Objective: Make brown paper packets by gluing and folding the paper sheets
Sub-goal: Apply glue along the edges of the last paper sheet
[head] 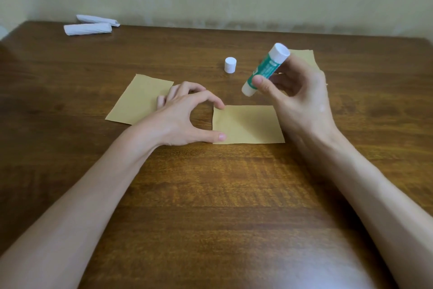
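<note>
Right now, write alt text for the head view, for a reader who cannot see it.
The right hand holds a green-and-white glue stick tilted, tip down, near a brown paper sheet that the left hand steadies with thumb and forefinger at its left edge on a wooden table. A white cap stands behind; a second sheet lies to the left.

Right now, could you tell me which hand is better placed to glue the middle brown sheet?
Right: the right hand holds the uncapped glue stick near the sheet, while the left hand pins its edge.
</note>
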{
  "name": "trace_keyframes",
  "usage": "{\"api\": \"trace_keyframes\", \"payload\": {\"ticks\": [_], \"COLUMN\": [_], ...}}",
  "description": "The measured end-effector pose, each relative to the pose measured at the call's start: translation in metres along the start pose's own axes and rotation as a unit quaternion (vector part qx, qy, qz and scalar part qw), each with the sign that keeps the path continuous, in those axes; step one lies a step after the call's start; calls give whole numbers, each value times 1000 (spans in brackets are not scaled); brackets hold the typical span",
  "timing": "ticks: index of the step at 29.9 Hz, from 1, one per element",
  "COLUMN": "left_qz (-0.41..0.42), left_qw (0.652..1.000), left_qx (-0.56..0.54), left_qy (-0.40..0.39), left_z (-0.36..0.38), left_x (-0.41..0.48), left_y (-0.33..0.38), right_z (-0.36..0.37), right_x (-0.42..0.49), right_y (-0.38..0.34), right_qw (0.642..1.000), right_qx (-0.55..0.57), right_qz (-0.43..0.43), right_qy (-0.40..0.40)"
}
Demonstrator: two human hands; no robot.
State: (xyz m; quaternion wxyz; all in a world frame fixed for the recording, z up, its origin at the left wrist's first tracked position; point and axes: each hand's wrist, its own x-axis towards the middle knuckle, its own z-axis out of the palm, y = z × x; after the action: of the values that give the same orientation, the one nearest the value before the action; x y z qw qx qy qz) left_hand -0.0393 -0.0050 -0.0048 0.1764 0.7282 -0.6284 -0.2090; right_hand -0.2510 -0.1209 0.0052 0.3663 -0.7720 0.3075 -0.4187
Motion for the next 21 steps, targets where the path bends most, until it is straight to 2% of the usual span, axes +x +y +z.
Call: {"api": "trace_keyframes", "payload": {"ticks": [4,8,15,21], "left_qz": [-1,10,7,7], "left_qw": [1000,1000,1000,1000], "left_qx": [8,8,10,13], "left_qy": [4,14,15,8], "left_z": [0,1,2,1], "left_x": [0,1,2,2], "left_y": [-1,-1,-3,-3], "right_z": [6,17,28,28], "right_x": [-4,-9,-10,-10], "right_y": [0,3,-2,-5], "right_qw": [991,979,983,976], "right_qx": [-12,-62,-129,-155], "right_qz": [-31,-52,-34,-58], "right_qy": [-131,-190,-128,-140]}}
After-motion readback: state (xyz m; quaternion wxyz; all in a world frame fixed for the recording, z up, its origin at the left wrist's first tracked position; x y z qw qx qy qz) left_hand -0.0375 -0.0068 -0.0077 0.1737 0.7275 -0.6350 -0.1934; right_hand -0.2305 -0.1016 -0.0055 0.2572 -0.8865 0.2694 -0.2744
